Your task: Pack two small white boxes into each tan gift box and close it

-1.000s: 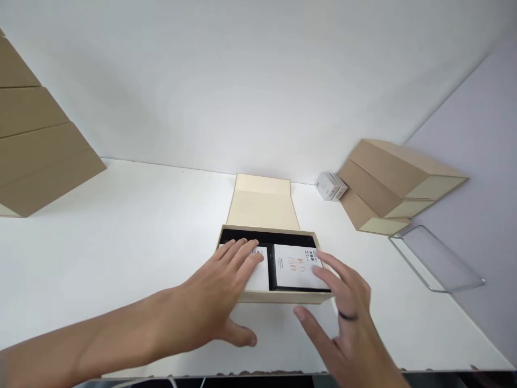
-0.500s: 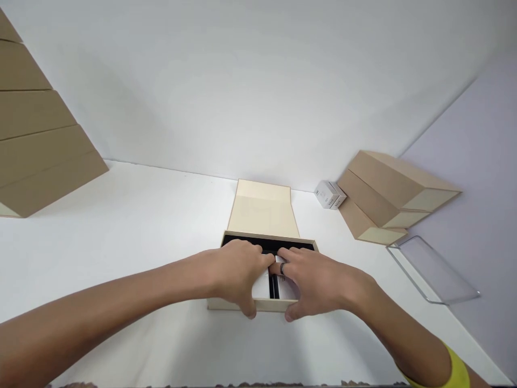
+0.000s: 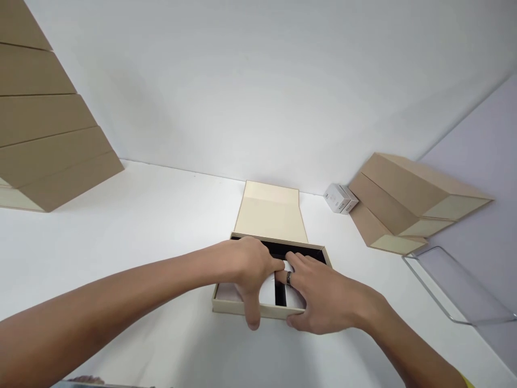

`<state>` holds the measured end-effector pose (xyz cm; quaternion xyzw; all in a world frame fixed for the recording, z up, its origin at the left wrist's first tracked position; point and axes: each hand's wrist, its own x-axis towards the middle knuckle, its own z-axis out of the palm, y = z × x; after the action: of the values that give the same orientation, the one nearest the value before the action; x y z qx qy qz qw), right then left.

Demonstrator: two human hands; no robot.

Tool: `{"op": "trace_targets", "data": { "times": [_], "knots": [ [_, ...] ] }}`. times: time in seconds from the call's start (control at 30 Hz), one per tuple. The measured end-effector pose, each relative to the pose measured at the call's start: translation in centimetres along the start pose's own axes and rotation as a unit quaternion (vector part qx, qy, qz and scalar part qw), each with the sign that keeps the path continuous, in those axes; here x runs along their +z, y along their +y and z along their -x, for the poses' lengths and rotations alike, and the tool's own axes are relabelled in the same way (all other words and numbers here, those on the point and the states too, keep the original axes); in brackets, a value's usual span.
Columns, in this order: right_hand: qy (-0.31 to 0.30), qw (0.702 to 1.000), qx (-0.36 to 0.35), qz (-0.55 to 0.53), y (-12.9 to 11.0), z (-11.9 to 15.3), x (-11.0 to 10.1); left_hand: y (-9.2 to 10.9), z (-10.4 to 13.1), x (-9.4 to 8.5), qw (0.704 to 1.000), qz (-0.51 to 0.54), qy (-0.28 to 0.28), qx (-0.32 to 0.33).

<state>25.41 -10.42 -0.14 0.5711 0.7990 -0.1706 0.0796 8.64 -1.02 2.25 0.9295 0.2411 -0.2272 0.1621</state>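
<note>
An open cream gift box with a black lining lies in front of me, its lid flap folded out flat behind it. Inside sit two white blocks: a left white block and a right white block. A black strip shows between them. My left hand reaches over the left block, its thumb hanging over the front wall and its fingers inside the box. My right hand, with a dark ring, covers much of the right block. Its thumb is at the front wall, and its fingertips are inside.
Several tan boxes are stacked at the far left. At the right, more tan boxes stand beside small white cartons. A metal wire frame lies against the lilac surface at the right. A white wall rises behind.
My view has shifted, so the box and surroundings sit farther right. The black gap between the white blocks looks wider. My left thumb is straighter over the front wall.
</note>
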Motion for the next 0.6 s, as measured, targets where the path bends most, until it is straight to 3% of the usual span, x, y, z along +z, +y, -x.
{"op": "trace_targets", "data": {
  "times": [0.23,0.33,0.4,0.47,0.53,0.6],
  "knots": [
    [-0.001,1.0,0.008,-0.02,0.0,0.0,-0.2,-0.1,0.0,0.0,0.999,-0.011,-0.026,0.021],
    [0.001,1.0,0.005,-0.026,0.1,0.1,-0.2,-0.7,1.4,-0.2,0.999,0.042,0.007,0.023],
    [0.004,1.0,0.004,-0.031,0.2,0.2,-0.1,-1.9,2.3,-0.8,0.988,0.138,0.065,0.038],
    [0.007,0.999,0.004,-0.037,0.3,0.2,0.0,-3.7,2.1,-1.6,0.958,0.231,0.163,0.038],
    [0.008,0.999,0.01,-0.039,0.2,0.1,0.1,-6.2,0.5,-2.4,0.924,0.258,0.282,-0.028],
    [0.01,0.999,0.022,-0.038,-0.1,0.3,0.0,-8.7,-2.3,-3.1,0.89,0.233,0.367,-0.139]
  ]
}}
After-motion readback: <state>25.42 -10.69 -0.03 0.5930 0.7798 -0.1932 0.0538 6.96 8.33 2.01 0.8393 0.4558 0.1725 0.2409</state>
